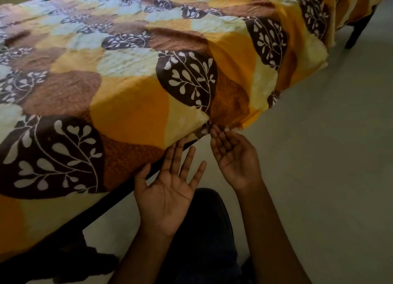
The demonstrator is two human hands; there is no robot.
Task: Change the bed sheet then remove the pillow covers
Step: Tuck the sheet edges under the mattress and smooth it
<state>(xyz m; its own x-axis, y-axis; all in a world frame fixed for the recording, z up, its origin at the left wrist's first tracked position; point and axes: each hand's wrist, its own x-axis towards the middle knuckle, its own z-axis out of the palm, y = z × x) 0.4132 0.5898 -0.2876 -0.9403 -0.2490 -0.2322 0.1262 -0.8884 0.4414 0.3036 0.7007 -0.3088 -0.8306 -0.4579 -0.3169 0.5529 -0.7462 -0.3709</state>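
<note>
One leaf-patterned bed sheet (pixel 131 87) lies spread across upper left and centre, its hem over the dark bed frame (pixel 114 201). The left hand (pixel 170 190) and right hand (pixel 236 156), palms up, fingers straight, touch the hem, gripping nothing. Loosely tucked, it may slip free. Its length runs lower left to upper right.

Dim and soft, brighter on the floor (pixel 319 134) at right, dark shadow at bottom left, a bit blurry, bent near edges
</note>
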